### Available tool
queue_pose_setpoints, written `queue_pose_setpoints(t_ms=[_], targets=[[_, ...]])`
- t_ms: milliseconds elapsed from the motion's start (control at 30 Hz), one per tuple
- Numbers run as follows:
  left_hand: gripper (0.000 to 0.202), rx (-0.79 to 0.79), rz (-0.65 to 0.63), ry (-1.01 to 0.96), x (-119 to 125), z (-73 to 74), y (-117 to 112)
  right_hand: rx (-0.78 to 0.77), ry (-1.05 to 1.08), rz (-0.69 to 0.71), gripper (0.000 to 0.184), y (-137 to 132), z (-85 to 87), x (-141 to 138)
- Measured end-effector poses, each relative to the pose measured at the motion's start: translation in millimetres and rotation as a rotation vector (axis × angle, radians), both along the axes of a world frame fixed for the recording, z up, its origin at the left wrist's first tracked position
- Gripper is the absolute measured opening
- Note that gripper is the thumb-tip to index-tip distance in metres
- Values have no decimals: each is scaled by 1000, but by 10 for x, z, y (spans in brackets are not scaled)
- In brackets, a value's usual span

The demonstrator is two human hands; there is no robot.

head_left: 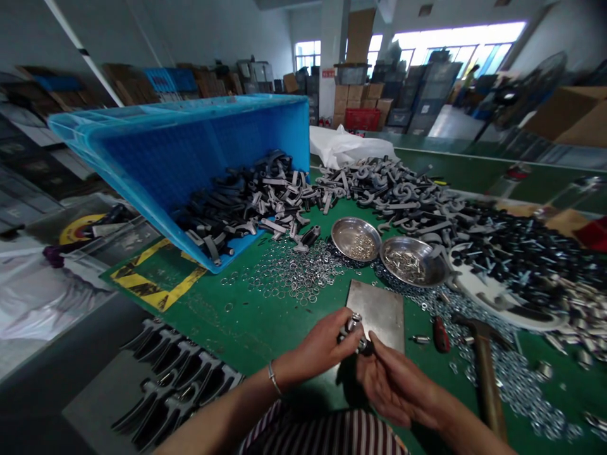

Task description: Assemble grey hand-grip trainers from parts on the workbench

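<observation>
My left hand (323, 344) and my right hand (393, 387) pinch a small dark metal fitting with a bright bolt and nut (353, 335) between them. It is held just above a flat steel plate (375, 314) on the green work mat (246, 322). Right of my right hand lie a wooden-handled hammer (484, 373) and a small red-handled tool (441, 335). Loose steel washers (294, 273) are spread on the mat ahead of my left hand. Two steel bowls (355, 239) (412, 261) hold small metal parts.
A blue plastic crate (190, 145) lies tipped, spilling dark metal fittings (246, 205). Grey hook-shaped castings (393, 189) and black bolts (521, 259) are heaped behind the bowls. Assembled fittings (175, 379) lie in rows at lower left. Boxes and crates stand farther back.
</observation>
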State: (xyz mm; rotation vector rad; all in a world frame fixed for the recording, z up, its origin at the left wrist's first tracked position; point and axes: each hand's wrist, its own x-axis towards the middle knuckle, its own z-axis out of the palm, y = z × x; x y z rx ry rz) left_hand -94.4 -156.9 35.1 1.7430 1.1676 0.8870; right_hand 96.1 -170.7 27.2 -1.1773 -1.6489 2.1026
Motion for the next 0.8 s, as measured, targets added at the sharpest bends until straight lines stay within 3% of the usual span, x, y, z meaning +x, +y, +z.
queue_pose_setpoints(t_ms=[133, 167, 267, 300, 367, 433, 500, 567, 600, 633, 733, 767, 800], targets=[[21, -68, 71, -57, 60, -25, 30, 425, -121, -269, 53, 50, 11, 22], [21, -70, 83, -111, 82, -39, 36, 415, -133, -295, 53, 61, 17, 27], [19, 74, -4, -162, 147, -67, 46, 48, -64, -155, 66, 79, 15, 57], [17, 134, -38, -140, 168, -74, 49, 11, -42, -129, 66, 83, 6, 75], [15, 183, -37, -112, 214, -93, 56, 144, -35, -191, 53, 88, -22, 119], [17, 162, 57, -131, 260, -117, 65, 272, -48, -295, 47, 88, -62, 157], [19, 175, 101, -130, 295, -133, 72, 160, -32, -259, 51, 86, -106, 182], [16, 222, 9, -61, 317, -138, 78, -22, -8, -118, 67, 89, -133, 197], [15, 236, -39, -25, 326, -138, 82, -35, -20, -71, 71, 95, -136, 204], [15, 234, -55, -5, 337, -140, 87, 28, -53, -68, 70, 103, -130, 210], [19, 157, 91, -61, 378, -157, 99, 514, -206, -292, 54, 119, -88, 209], [21, 145, 142, -84, 388, -164, 101, 573, -209, -352, 51, 116, -75, 200], [21, 152, 159, -88, 393, -171, 100, 532, -178, -378, 51, 107, -67, 189]])
